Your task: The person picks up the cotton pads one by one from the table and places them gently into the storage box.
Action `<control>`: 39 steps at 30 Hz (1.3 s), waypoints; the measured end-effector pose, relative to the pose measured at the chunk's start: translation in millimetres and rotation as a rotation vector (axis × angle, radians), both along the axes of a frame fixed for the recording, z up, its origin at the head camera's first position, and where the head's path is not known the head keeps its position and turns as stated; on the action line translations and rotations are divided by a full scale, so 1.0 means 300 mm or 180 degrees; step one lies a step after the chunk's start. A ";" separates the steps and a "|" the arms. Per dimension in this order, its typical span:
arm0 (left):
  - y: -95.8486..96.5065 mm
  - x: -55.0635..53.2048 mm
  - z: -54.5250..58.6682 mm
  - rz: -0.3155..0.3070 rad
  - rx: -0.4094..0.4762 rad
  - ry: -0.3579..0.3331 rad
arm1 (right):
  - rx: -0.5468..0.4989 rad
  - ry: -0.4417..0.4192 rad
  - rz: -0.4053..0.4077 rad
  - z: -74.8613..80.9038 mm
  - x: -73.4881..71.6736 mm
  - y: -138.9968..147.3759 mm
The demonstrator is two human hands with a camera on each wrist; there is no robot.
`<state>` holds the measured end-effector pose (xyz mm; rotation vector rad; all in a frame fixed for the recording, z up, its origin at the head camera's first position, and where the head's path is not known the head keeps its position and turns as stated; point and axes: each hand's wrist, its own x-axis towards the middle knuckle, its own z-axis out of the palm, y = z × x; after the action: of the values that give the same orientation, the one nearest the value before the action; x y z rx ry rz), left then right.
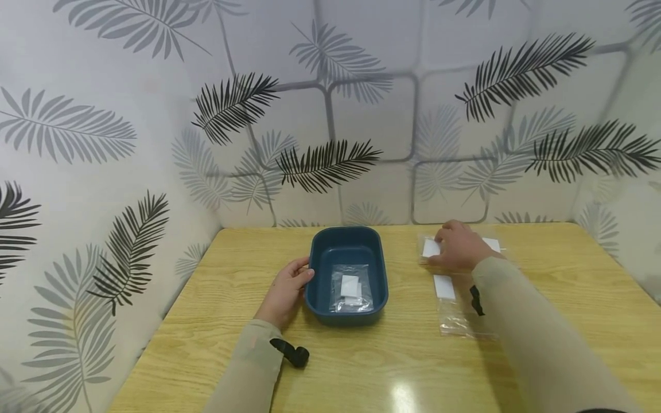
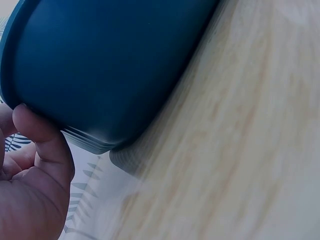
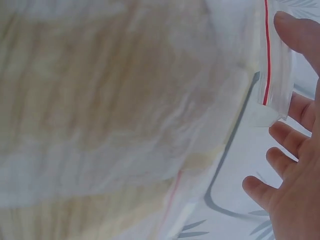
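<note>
My left hand grips the left side of a dark blue plastic bin, thumb at the rim and fingers along the outer wall. In the left wrist view the thumb is bent against the bin's edge. Inside the bin lies a clear zip bag with white pieces in it. Over at the right, my right hand reaches over clear bags with white pieces. The right wrist view shows a red-striped zip bag held between its thumb and index finger, with the other fingers spread.
Below the right hand another clear zip bag with a white piece lies flat on the wooden table. A white piece shows beyond the right wrist. The leaf-patterned wall stands directly behind the table's back edge.
</note>
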<state>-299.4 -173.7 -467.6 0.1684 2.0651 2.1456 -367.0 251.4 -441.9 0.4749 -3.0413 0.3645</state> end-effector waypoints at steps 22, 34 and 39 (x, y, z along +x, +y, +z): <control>0.000 0.001 0.007 0.0050 -0.0054 -0.0088 | -0.0216 0.0087 0.0355 0.130 0.068 -0.116; 0.008 0.007 0.020 0.0103 -0.0178 -0.0091 | -0.0259 0.0310 0.0632 0.159 0.086 -0.218; 0.007 0.007 0.021 0.0116 -0.0187 -0.0068 | -0.0326 0.0430 0.0824 0.184 0.113 -0.263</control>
<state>-297.3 -171.6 -461.2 0.1009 2.1327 2.0947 -333.0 172.4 -386.6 0.8518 -2.8188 0.4745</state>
